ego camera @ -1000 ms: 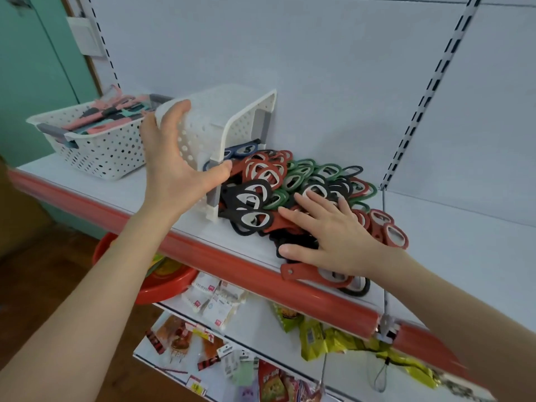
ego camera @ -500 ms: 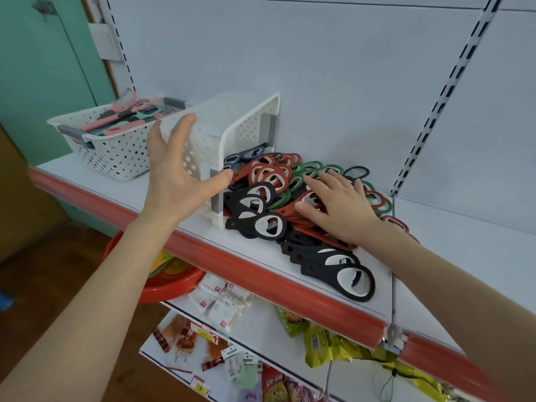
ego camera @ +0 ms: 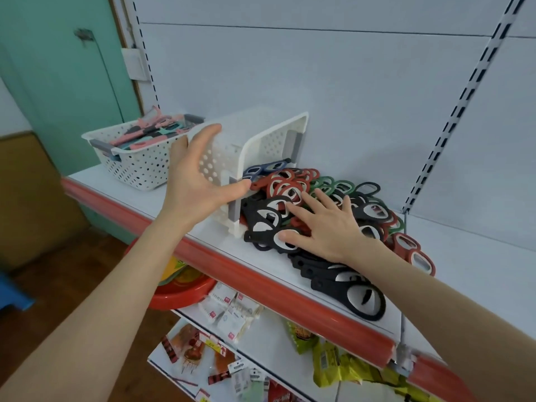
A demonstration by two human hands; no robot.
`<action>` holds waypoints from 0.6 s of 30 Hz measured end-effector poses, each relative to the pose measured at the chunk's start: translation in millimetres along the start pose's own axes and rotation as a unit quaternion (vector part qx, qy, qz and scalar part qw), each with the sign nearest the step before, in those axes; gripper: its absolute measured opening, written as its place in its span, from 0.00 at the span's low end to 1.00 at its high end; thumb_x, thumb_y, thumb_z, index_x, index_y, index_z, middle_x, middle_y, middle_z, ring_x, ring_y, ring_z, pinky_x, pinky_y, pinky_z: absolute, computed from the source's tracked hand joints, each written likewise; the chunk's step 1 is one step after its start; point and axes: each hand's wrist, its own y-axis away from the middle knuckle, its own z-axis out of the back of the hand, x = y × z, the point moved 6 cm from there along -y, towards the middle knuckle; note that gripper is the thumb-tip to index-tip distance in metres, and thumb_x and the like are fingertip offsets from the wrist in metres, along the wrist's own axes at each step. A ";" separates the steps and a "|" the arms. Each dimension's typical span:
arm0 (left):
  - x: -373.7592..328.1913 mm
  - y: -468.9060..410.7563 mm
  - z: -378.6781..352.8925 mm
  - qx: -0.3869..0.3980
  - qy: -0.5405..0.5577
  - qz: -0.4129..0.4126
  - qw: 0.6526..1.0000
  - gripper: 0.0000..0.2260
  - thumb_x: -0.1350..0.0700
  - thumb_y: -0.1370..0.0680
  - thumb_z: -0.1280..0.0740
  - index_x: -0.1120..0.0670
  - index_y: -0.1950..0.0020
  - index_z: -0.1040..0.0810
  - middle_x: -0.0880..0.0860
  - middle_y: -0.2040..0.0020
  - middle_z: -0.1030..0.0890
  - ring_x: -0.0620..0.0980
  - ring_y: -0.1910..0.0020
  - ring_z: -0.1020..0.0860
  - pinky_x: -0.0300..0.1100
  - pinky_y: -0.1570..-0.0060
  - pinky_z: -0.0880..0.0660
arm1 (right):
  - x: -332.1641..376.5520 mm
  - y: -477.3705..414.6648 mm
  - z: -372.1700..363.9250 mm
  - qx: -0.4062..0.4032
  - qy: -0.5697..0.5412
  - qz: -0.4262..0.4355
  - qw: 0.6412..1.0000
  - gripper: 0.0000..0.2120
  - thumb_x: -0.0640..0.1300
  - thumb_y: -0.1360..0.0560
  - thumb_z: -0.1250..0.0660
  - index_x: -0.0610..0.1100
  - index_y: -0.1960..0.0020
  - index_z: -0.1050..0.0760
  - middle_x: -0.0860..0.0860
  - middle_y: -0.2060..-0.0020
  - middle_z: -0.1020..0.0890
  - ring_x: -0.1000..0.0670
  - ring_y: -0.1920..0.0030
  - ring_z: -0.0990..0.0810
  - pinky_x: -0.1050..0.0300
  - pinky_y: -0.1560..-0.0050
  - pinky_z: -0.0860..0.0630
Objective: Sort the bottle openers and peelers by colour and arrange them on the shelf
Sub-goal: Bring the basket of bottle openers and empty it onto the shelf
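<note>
Your left hand (ego camera: 200, 181) is spread open against the tipped basket (ego camera: 261, 146): the fingers lie along its perforated side and the thumb reaches to the grey handle at the rim. It does not close around anything; it only braces the basket so it stays on its side with the mouth toward the pile. Your right hand (ego camera: 327, 227) is also open and flat, fingers apart, resting on top of the openers (ego camera: 293, 192). It grips none of them. I judge the flat palm is there to hold the heap from sliding toward the red edge (ego camera: 261, 282) of the shelf (ego camera: 478, 274), or to spread it out.

The openers lie in one mixed heap just outside the basket mouth: red ones and one blue at the back next to the basket, green ones behind your fingers, black ones under and in front of your palm, reaching almost to the shelf edge. Some more red ones lie to the right, a little apart. The colours are not separated yet.

The peelers (ego camera: 150, 134) are in the second basket (ego camera: 139, 166), upright on the left end of the shelf, just beside the tipped one. No hand touches it.
</note>
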 end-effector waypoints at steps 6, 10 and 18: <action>-20.4 -2.6 -13.4 0.033 0.022 -0.040 0.998 0.36 0.38 0.45 0.31 0.34 0.38 0.37 0.51 0.35 0.35 0.44 0.37 0.36 0.28 0.41 0.42 | -17.5 21.5 7.9 -0.020 -0.020 -0.050 0.998 0.40 0.77 0.34 0.56 0.60 0.26 0.48 0.51 0.24 0.50 0.46 0.24 0.54 0.35 0.29 0.53; -27.3 -7.1 -17.5 0.055 0.001 -0.061 0.997 0.37 0.38 0.45 0.31 0.36 0.37 0.36 0.54 0.35 0.36 0.48 0.35 0.37 0.35 0.38 0.41 | -18.3 16.7 14.9 -0.052 -0.065 -0.062 0.995 0.36 0.71 0.29 0.48 0.56 0.26 0.47 0.48 0.24 0.49 0.45 0.24 0.55 0.37 0.28 0.56; -18.8 -33.7 13.1 -0.002 -0.030 -0.074 0.997 0.36 0.39 0.44 0.31 0.38 0.36 0.37 0.53 0.36 0.36 0.43 0.40 0.37 0.23 0.45 0.44 | -18.6 6.1 9.9 -0.041 -0.079 -0.059 0.994 0.37 0.71 0.29 0.49 0.56 0.25 0.50 0.47 0.24 0.48 0.46 0.24 0.54 0.36 0.29 0.54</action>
